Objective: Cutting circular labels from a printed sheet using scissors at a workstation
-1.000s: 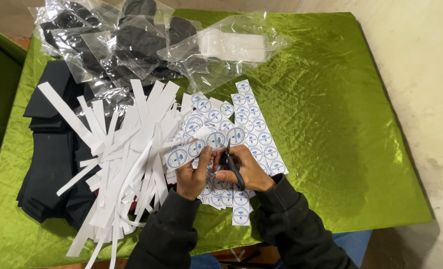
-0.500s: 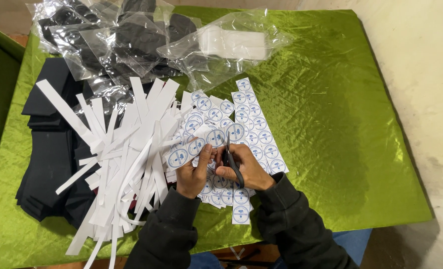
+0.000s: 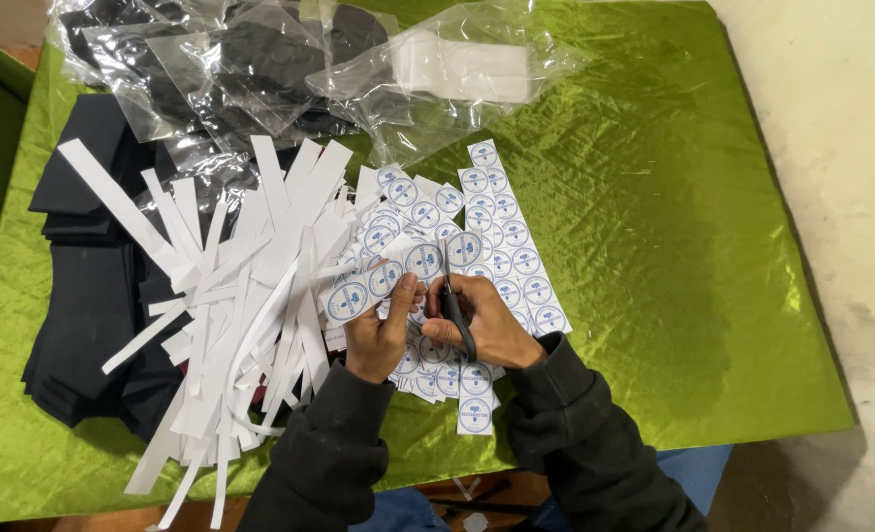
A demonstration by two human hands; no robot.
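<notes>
**Scissors at work on a strip of round labels**

While clear plastic bags (image 3: 230, 74) crowd the far left of the table, most of them hold folded black cloth, and one bag (image 3: 457, 69) further right holds a flat white stack. All of them lie on the shiny green tablecloth (image 3: 674, 227), well apart from the hands.

Nearer the person, the left hand (image 3: 383, 330) pinches a short strip of labels (image 3: 378, 281), thumb on top and fingers under it, so that hand is closed on the paper. That strip carries round blue-and-white printed circles and sticks out to the left of the hand, above the other sheets. Just beside it, the right hand (image 3: 482, 320) is wrapped around black scissors (image 3: 455, 305), fingers through the handles; their blades point away from the person toward the strip. Whether the blades are apart or together cannot be told.

Under and beyond both hands lies a spread of label sheets (image 3: 501, 232), rows of the same round prints overlapping one another, with one strip reaching down to the near table edge. To the left, a big loose heap of plain white paper strips (image 3: 240, 296) fans out, partly covering a pile of black cloth (image 3: 83, 305) and touching the label sheets. Dark sleeves (image 3: 575, 433) cover both forearms.
</notes>
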